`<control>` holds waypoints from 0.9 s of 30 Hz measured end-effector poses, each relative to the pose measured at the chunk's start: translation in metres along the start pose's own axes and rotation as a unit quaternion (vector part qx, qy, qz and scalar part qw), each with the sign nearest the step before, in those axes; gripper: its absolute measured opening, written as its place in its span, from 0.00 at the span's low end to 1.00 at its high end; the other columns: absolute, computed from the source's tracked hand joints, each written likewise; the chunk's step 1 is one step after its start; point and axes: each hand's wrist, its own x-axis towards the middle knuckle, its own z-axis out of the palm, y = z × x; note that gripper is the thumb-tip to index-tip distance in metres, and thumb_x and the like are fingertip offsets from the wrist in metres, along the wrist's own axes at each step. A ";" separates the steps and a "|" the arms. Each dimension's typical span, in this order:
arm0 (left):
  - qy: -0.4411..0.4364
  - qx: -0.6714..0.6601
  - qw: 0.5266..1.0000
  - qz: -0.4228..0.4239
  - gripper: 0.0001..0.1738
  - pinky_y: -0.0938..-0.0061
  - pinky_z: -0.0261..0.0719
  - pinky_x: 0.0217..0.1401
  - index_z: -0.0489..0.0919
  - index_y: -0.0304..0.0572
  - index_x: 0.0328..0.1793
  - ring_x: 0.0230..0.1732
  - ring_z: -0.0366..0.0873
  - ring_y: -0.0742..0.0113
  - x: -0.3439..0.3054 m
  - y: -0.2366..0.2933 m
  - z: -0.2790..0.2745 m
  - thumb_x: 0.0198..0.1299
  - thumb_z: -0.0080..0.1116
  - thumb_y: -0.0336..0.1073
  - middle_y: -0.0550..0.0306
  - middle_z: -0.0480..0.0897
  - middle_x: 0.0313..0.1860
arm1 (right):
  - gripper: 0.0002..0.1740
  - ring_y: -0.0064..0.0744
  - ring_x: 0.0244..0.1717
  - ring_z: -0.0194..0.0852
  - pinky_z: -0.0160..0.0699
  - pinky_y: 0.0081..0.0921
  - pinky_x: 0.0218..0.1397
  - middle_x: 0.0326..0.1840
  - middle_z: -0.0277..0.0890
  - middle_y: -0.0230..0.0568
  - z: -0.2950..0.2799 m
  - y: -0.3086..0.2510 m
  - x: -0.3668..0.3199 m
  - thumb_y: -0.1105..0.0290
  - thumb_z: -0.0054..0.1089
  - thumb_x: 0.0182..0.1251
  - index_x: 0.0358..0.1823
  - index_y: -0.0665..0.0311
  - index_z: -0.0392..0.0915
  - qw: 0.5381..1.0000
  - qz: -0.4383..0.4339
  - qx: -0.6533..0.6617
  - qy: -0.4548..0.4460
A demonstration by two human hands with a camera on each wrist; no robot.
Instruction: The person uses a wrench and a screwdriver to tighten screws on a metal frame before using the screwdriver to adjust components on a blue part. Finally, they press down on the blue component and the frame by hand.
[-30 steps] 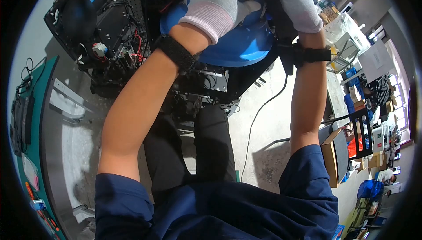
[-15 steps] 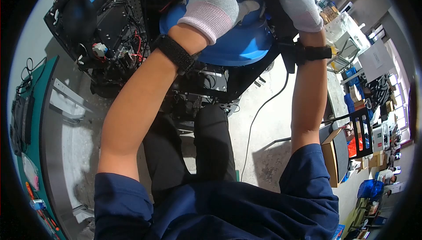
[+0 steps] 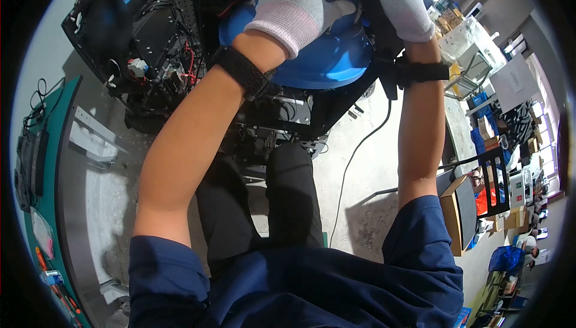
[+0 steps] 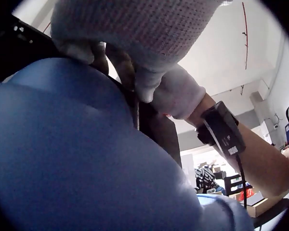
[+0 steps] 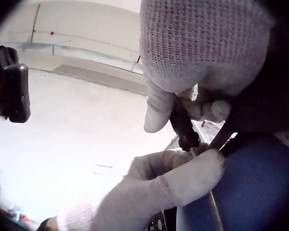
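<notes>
Both hands wear pale knitted gloves and meet at the top of the head view, above a smooth blue rounded shell (image 3: 333, 73). My right hand (image 3: 396, 4) holds a black-handled tool (image 5: 183, 126) with a thin metal shaft, angled downward in the right wrist view. Thumb and fingers of my left hand (image 5: 159, 185) pinch around the shaft just below the handle. A thin metal rod (image 5: 214, 211) continues below them, in front of the blue surface. In the head view the fingertips of both hands are largely cut off or hidden.
A black machine frame (image 3: 327, 103) surrounds the shell. Left of it stands an opened black unit (image 3: 150, 40) with exposed wiring. A green-topped bench (image 3: 51, 148) holds tools at far left. A black cable (image 3: 354, 154) trails from the right wrist to the floor.
The right hand and wrist have shifted slightly up and left, and its fingers have changed position a little. The left hand stays nearly still; the blue shell has not visibly moved.
</notes>
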 end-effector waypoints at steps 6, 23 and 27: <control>0.009 0.036 0.998 0.050 0.13 0.60 0.77 0.54 0.83 0.37 0.30 0.47 0.80 0.48 -0.001 -0.005 0.002 0.45 0.76 0.37 0.47 0.84 0.39 | 0.22 0.20 0.39 0.76 0.75 0.22 0.46 0.39 0.82 0.36 0.010 -0.005 -0.007 0.60 0.57 0.74 0.58 0.71 0.77 0.983 -0.080 0.160 0.044; -0.002 -0.081 0.996 -0.046 0.21 0.62 0.80 0.47 0.78 0.36 0.38 0.39 0.83 0.52 0.001 0.005 -0.003 0.40 0.79 0.33 0.50 0.84 0.29 | 0.16 0.18 0.40 0.74 0.77 0.20 0.44 0.41 0.78 0.33 0.003 -0.011 -0.003 0.71 0.66 0.65 0.50 0.73 0.76 0.997 0.012 0.077 0.010; 0.008 0.007 1.000 -0.001 0.22 0.62 0.79 0.49 0.79 0.36 0.40 0.41 0.83 0.51 0.002 0.000 -0.001 0.41 0.79 0.32 0.50 0.84 0.29 | 0.17 0.18 0.40 0.73 0.75 0.18 0.45 0.40 0.77 0.31 0.000 0.007 0.001 0.69 0.63 0.68 0.53 0.72 0.76 0.998 -0.038 0.033 0.039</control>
